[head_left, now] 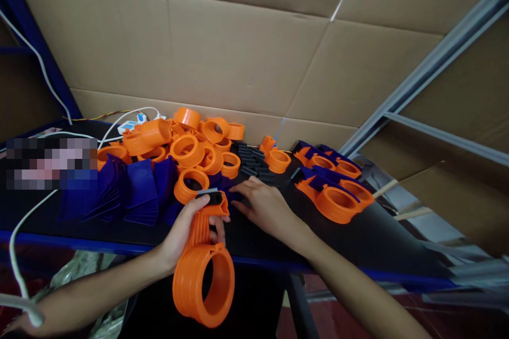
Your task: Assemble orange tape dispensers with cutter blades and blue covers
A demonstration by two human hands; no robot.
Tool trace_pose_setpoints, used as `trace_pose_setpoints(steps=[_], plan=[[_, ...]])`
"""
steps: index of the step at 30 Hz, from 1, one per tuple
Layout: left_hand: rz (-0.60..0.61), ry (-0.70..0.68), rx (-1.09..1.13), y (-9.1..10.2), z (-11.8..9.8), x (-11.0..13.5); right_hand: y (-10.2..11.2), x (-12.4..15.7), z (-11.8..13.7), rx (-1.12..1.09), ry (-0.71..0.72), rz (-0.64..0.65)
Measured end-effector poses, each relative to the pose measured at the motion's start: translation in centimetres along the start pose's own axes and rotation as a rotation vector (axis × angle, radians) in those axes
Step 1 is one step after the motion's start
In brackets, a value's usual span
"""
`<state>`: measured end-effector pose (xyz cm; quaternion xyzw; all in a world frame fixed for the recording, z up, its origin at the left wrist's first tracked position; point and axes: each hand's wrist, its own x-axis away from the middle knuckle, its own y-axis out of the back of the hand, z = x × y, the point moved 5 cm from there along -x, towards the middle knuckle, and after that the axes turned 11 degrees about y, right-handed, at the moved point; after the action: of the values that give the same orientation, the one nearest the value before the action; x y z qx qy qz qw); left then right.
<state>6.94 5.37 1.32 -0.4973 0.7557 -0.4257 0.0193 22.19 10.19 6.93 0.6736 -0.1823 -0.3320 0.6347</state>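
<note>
My left hand (183, 230) is closed around the handle of an orange tape dispenser (201, 280), with the thumb on its black blade holder (210, 199). A serrated metal edge shows on top of that holder, and the dispenser's large ring hangs toward me. My right hand (265, 205) reaches left over the table with fingers and thumb apart. Its fingertips are beside a dark blue plastic piece (225, 185); whether they touch it I cannot tell. Just beyond the right hand lie several small black strips (252, 158).
Orange dispenser bodies (186, 149) are heaped at the back, with stacked blue plates (141, 190) at left. Dispensers with blue plates (337, 202) stand at right. White cables (18, 243) run along the left side. A cardboard wall (222, 53) closes the back; a metal frame (401, 74) rises right.
</note>
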Motion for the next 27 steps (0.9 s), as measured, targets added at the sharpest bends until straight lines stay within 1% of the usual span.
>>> trace_pose_setpoints(steps=[3,5,8,11,14,16,19,21,24,27], plan=[[-0.022,-0.017,0.001,-0.2,-0.2,0.1,-0.2,0.0,0.0,-0.002,-0.049,-0.035],[-0.036,-0.025,0.012,-0.4,-0.3,0.2,-0.4,0.0,-0.1,-0.023,-0.065,-0.083],[-0.048,-0.044,-0.004,-0.4,-0.4,0.2,-0.3,0.1,-0.5,-0.066,-0.076,-0.19],[-0.04,-0.061,-0.013,-0.3,-0.4,0.1,0.3,0.3,-1.0,-0.128,-0.088,-0.325],[0.016,-0.067,-0.038,-0.3,-0.4,0.1,1.5,1.0,-1.4,-0.27,-0.144,-0.48],[0.069,-0.063,-0.057,-0.5,-0.4,0.2,2.1,1.6,-1.5,-0.45,-0.202,-0.548],[0.093,-0.036,-0.042,-0.4,-0.4,0.2,2.2,2.3,-0.6,-0.76,-0.246,-0.558],[0.079,-0.011,-0.012,-0.3,-0.4,0.2,1.9,2.6,0.3,-0.859,-0.251,-0.541],[0.067,-0.006,0.009,-0.1,-0.3,0.2,1.4,2.8,1.6,-0.811,-0.22,-0.509],[0.052,-0.032,-0.003,-0.1,-0.2,0.2,1.5,2.7,2.5,-0.69,-0.098,-0.458]])
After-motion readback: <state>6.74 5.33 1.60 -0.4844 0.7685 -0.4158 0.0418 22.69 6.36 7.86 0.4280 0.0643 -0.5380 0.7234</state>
